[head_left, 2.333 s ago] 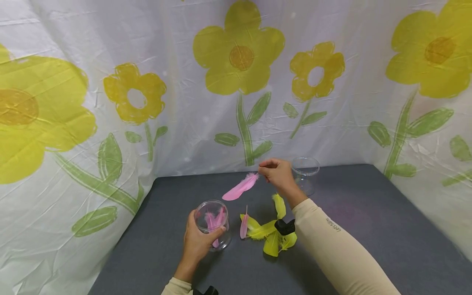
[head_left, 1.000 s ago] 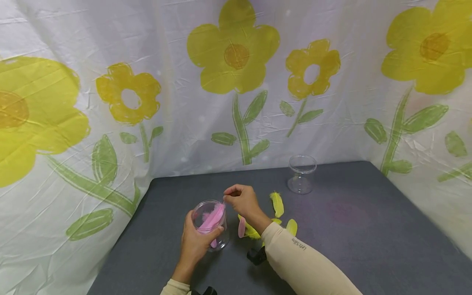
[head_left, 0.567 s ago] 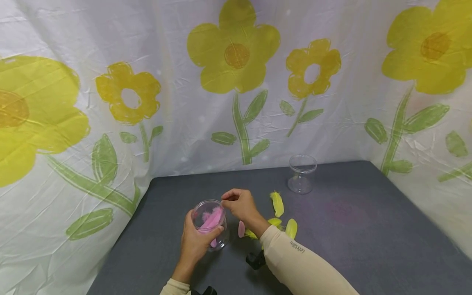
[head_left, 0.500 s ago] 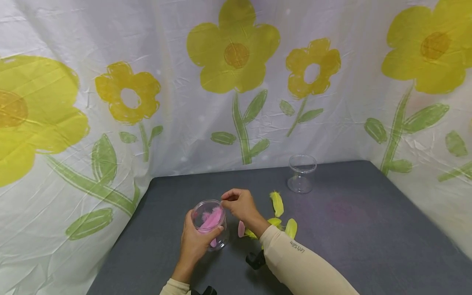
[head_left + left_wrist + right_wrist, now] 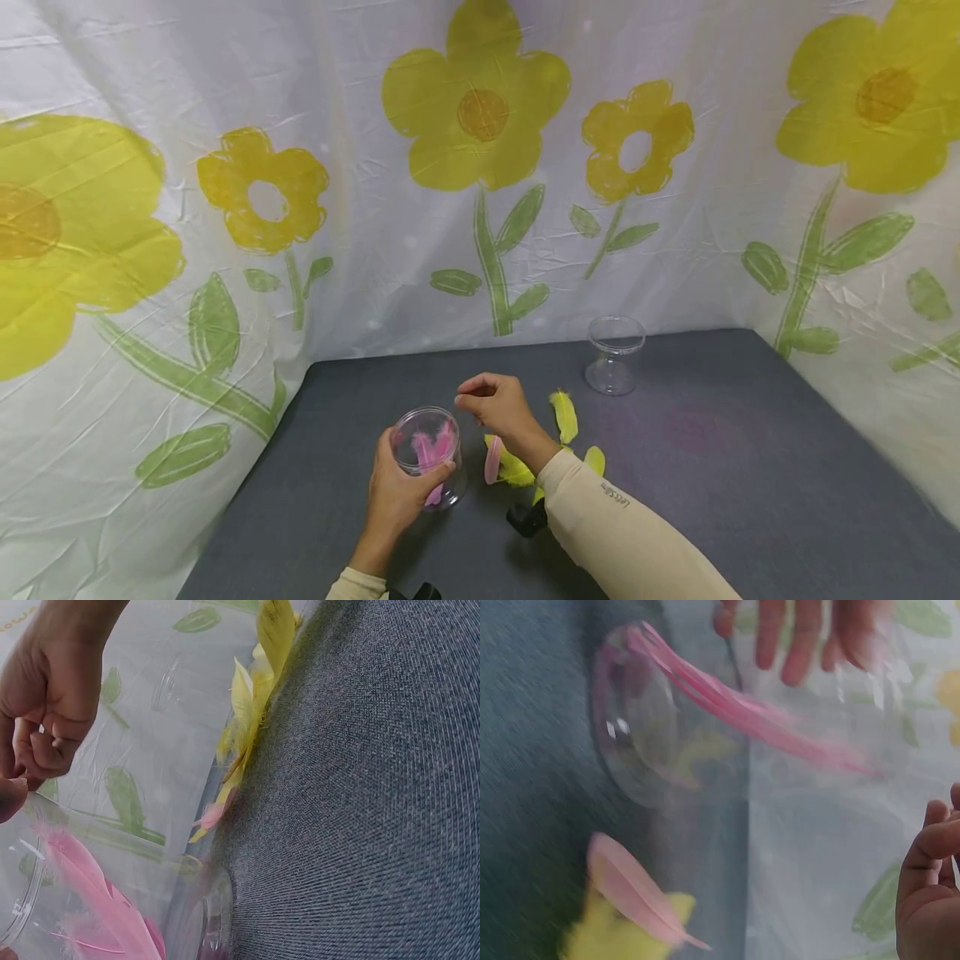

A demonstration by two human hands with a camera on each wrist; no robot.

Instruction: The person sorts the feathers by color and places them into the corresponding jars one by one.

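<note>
Pink feathers (image 5: 424, 451) lie inside the clear jar (image 5: 456, 487), which is gripped by the left hand (image 5: 401, 492). The right hand (image 5: 504, 410) is positioned near it, fingers curled narrow and apparently empty. The loose pink feather (image 5: 492, 461) is best pinched by its quill (image 5: 697, 944), the yellow feathers (image 5: 516, 472) left undisturbed.

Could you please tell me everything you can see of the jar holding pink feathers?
The jar is clear, apparently glass or plastic, round-walled, with a rim and open top. Held around its side by the left grip, roughly upright, left of yellow feathers, it contains pink feathers. Whether its base touches the grey table is unclear.
</note>
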